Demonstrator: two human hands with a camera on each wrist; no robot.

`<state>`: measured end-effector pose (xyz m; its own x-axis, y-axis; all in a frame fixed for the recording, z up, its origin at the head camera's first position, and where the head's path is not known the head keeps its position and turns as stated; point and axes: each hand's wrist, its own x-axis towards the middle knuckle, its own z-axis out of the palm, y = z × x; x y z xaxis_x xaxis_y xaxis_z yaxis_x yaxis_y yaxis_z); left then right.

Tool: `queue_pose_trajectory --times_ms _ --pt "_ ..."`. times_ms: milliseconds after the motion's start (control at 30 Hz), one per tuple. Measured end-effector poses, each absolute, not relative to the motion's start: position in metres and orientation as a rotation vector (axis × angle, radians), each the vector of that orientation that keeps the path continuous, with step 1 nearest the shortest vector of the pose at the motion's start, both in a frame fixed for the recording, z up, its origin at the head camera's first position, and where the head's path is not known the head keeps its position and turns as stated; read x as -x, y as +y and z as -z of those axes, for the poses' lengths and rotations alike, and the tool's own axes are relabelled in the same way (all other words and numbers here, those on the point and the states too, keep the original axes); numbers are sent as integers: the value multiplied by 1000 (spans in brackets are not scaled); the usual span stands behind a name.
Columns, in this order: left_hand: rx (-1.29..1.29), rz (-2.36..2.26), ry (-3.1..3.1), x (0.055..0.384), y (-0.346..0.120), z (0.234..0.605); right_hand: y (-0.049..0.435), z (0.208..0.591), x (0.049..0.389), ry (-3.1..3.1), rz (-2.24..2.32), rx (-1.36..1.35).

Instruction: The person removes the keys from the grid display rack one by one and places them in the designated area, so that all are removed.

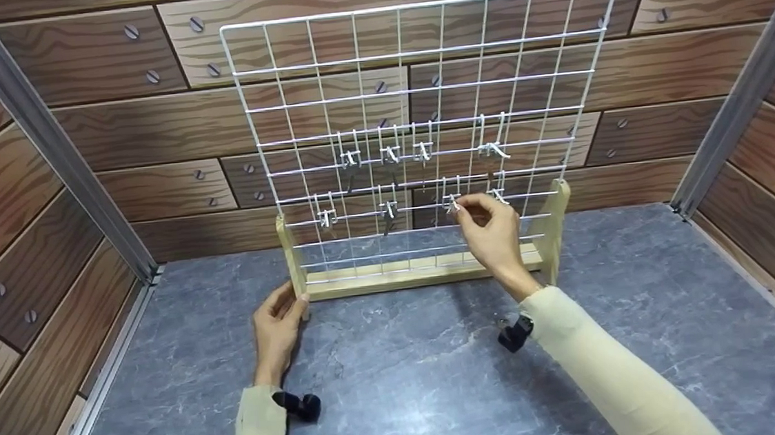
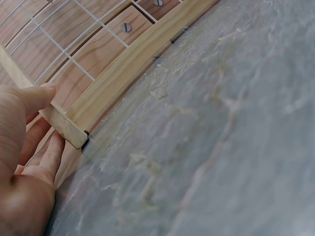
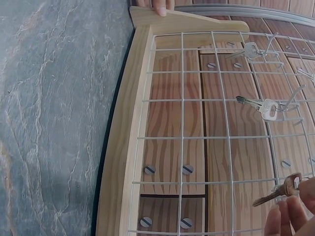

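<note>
A white wire grid (image 1: 419, 90) stands upright in a wooden stand (image 1: 393, 285). My left hand (image 1: 277, 330) grips the stand's left end piece (image 2: 61, 125), thumb in front and fingers behind. At the lower row of hooks, my right hand (image 1: 492, 233) pinches a brownish key (image 3: 278, 192) by its head, close to a hook; whether the key hangs on it is hidden by the fingers. Silver keys hang nearby, one (image 3: 268, 109) beside the held key and another (image 3: 251, 50) farther along the row.
Several hooks sit in two rows on the grid; an upper-row hook (image 1: 350, 158) carries a key. The grey marbled tabletop (image 1: 400, 382) spreads in front of the stand. Wood-patterned panels (image 1: 111, 135) and metal corner posts (image 1: 57, 147) enclose the back and sides.
</note>
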<state>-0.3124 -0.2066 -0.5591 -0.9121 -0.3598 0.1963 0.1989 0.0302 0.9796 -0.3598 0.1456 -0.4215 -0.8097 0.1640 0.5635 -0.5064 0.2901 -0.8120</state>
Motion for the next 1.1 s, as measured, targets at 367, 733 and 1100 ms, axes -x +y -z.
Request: queue_pose_trajectory --times_ms 367,733,1100 --pt "-186 1912 -1960 315 -209 559 147 419 355 -1992 -1593 -332" --pt "-197 1938 -1950 313 -207 559 153 422 348 -1998 -1618 -348" --pt "-187 1921 -1975 312 -208 559 159 419 342 -1976 -1694 -385"
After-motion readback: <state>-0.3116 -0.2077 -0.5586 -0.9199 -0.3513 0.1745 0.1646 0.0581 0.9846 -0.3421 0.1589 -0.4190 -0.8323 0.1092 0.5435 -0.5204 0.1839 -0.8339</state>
